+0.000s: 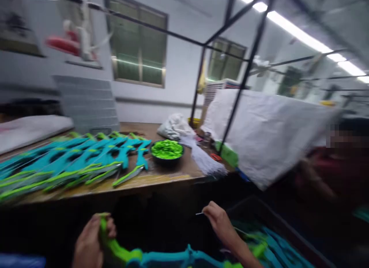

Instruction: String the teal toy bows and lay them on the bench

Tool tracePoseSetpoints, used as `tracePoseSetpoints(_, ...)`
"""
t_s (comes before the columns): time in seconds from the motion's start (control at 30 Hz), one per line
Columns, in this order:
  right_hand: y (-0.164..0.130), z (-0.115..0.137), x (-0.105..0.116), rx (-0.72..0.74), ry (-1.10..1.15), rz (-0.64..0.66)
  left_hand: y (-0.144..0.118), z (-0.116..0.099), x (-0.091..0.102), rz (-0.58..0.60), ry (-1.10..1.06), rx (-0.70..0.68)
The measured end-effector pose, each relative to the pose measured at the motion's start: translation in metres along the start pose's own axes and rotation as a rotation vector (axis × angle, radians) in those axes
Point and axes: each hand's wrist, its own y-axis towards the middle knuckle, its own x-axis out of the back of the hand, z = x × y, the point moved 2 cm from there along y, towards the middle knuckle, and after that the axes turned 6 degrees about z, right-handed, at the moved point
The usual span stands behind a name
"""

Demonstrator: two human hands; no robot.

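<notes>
My left hand [90,241] grips the lime-green end of a teal and green strap piece [150,256] that runs across the bottom of the view. My right hand [219,221] is raised a little above it and pinches a thin needle [199,213] between thumb and fingers. Both hands sit below the front edge of a wooden table [161,179]. The picture is blurred by motion.
Several teal and green pieces [72,160] lie spread on the table, beside a black bowl of green bits [167,149] and a bundle of white threads [204,160]. A bin with more pieces [273,241] stands at lower right. A person [340,164] sits at right near a white cloth [268,129].
</notes>
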Motion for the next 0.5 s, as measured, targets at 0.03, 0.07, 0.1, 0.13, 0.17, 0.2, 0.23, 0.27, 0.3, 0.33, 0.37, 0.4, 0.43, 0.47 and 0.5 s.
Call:
tracePoseSetpoints(0.03,0.024,0.019,-0.007,0.053,0.087,0.075,0.003,0.003,0.003,-0.049,-0.043,0.002)
tracePoseSetpoints(0.07,0.046,0.039,-0.014,0.076,0.204,0.154,0.005,0.005,0.002,-0.072,-0.086,0.009)
tracePoseSetpoints(0.1,0.067,0.061,-0.022,0.071,0.346,0.241,0.006,0.007,-0.002,-0.074,-0.121,0.02)
tracePoseSetpoints(0.13,0.084,0.083,-0.03,0.043,0.5,0.328,0.007,0.007,-0.007,-0.066,-0.144,0.033)
tracePoseSetpoints(0.17,0.099,0.104,-0.038,0.008,0.645,0.409,0.007,0.008,-0.012,-0.059,-0.156,0.045)
tracePoseSetpoints(0.2,0.112,0.124,-0.047,-0.019,0.766,0.48,0.007,0.008,-0.017,-0.05,-0.167,0.059)
tracePoseSetpoints(0.23,0.123,0.142,-0.055,-0.021,0.847,0.534,0.007,0.007,-0.02,-0.042,-0.173,0.07)
tracePoseSetpoints(0.27,0.131,0.158,-0.062,-0.006,0.898,0.577,0.007,0.006,-0.022,-0.035,-0.175,0.075)
tracePoseSetpoints(0.3,0.137,0.171,-0.069,0.021,0.927,0.61,0.008,0.005,-0.023,-0.026,-0.173,0.071)
tracePoseSetpoints(0.33,0.142,0.182,-0.074,0.054,0.942,0.633,0.008,0.003,-0.023,-0.024,-0.171,0.061)
tracePoseSetpoints(0.37,0.144,0.191,-0.078,0.094,0.949,0.653,0.008,0.0,-0.023,-0.03,-0.17,0.047)
tracePoseSetpoints(0.4,0.145,0.198,-0.081,0.137,0.956,0.672,0.008,-0.003,-0.023,-0.039,-0.169,0.031)
tracePoseSetpoints(0.43,0.145,0.204,-0.082,0.181,0.967,0.696,0.007,-0.007,-0.023,-0.049,-0.167,0.016)
tracePoseSetpoints(0.47,0.144,0.208,-0.081,0.228,0.984,0.721,0.006,-0.01,-0.024,-0.052,-0.164,0.003)
tracePoseSetpoints(0.5,0.142,0.212,-0.079,0.279,1.002,0.744,0.004,-0.014,-0.026,-0.052,-0.158,-0.012)
